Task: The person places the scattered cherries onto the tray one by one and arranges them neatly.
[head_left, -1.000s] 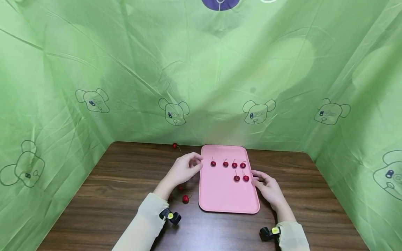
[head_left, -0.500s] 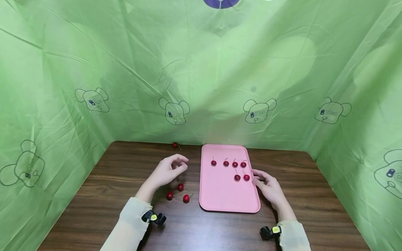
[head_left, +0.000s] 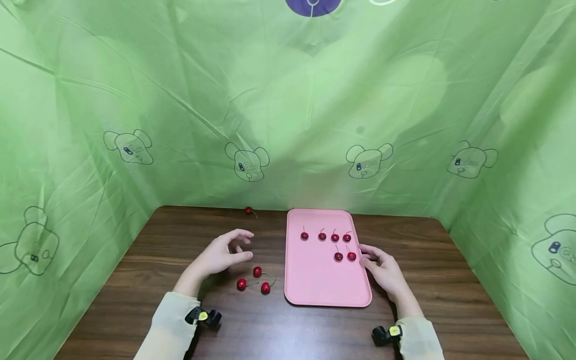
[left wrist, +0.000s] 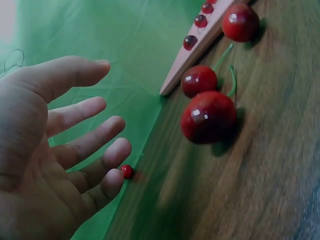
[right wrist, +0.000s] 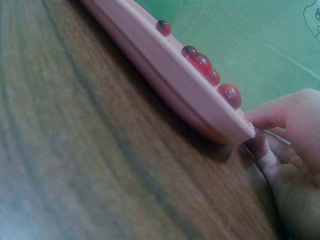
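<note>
We log wooden table point(head_left: 252, 335) | pink tray point(head_left: 324, 287) on it | right hand point(head_left: 386, 272) pinching tray's right edge | left hand point(head_left: 219, 255) over table, fingers apart | six cherries point(head_left: 335, 237) on tray, three loose cherries point(head_left: 265, 288) near left hand, lone cherry point(head_left: 248, 211) by far edge

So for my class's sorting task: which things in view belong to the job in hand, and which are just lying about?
Likely part of the job:
Pink tray, right grip at its edge
Six cherries on the tray
Three cherries near the left grip
Lone cherry farther back, perhaps

Probably just around:
Table
Green curtain
Wrist cameras
</note>
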Action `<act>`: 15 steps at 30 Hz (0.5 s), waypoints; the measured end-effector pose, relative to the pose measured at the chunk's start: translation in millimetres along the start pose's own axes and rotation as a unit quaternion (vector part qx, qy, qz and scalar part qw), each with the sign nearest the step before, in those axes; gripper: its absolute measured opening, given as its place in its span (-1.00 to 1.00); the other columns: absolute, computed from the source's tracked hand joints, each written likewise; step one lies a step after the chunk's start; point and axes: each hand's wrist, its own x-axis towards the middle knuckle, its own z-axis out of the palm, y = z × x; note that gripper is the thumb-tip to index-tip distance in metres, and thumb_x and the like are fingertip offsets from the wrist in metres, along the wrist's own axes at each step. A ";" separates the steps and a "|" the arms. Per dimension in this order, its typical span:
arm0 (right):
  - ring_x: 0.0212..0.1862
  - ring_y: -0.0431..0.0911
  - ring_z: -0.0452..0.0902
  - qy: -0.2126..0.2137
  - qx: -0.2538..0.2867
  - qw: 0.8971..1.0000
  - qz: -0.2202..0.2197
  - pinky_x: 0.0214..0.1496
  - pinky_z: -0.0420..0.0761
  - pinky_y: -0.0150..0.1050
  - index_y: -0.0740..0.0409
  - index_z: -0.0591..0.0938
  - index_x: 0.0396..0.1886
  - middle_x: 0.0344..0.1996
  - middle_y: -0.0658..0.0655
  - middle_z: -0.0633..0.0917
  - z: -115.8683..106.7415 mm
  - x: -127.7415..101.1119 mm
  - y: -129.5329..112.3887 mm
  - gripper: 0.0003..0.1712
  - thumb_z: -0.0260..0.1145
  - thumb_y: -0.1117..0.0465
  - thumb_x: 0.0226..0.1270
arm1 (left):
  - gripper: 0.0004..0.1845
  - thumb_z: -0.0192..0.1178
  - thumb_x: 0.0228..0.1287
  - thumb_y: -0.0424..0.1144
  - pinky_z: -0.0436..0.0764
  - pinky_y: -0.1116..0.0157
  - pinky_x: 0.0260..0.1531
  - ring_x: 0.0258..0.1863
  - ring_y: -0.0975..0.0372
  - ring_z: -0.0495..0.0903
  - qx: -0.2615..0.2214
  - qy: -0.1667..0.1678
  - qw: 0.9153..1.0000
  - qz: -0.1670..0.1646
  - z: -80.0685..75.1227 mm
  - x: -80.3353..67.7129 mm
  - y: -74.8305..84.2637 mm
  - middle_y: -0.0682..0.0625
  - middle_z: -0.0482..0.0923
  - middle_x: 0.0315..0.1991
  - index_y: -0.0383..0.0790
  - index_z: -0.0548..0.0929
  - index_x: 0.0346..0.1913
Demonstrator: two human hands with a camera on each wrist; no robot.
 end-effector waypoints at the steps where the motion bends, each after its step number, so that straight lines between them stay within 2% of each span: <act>1: 0.19 -0.01 0.65 -0.002 0.000 1.000 0.001 0.08 0.64 -0.43 0.22 0.65 0.44 0.19 0.30 0.74 0.1 0.0 -0.2 -0.54 0.36 0.26 0.63 | -0.43 0.56 0.35 -0.16 0.60 0.27 -0.27 -0.17 0.10 0.67 0.001 -0.006 1.000 -0.001 0.4 -0.9 -1.1 -0.24 0.73 0.13 -0.14 0.64 0.36; 4: 0.19 -0.02 0.65 0.000 -0.004 1.000 0.002 0.07 0.64 -0.43 0.21 0.65 0.44 0.19 0.29 0.75 -0.5 -0.8 -0.8 -0.53 0.36 0.25 0.63 | -0.36 0.57 0.34 -0.13 0.63 0.23 -0.17 -0.14 0.10 0.67 0.007 -0.030 1.000 0.004 3.8 -1.2 -2.7 -0.20 0.72 0.17 -0.18 0.61 0.41; 8: 0.20 -0.02 0.65 0.000 -0.011 1.000 0.002 0.06 0.64 -0.43 0.20 0.64 0.45 0.20 0.28 0.75 -1.7 -1.5 -0.5 -0.52 0.37 0.23 0.63 | -0.38 0.57 0.34 -0.12 0.64 0.18 -0.04 -0.11 0.11 0.68 0.020 -0.066 0.997 0.021 9.9 0.5 -2.5 -0.13 0.71 0.24 -0.18 0.64 0.40; 15: 0.23 0.02 0.64 -0.003 -0.011 1.000 0.005 0.06 0.63 -0.42 0.20 0.63 0.47 0.21 0.28 0.74 0.3 0.4 0.2 -0.50 0.38 0.23 0.63 | -0.50 0.54 0.37 -0.13 0.62 0.26 -0.14 -0.15 0.17 0.65 0.021 -0.112 0.993 0.017 17.6 1.3 -2.6 -0.03 0.73 0.19 -0.13 0.72 0.31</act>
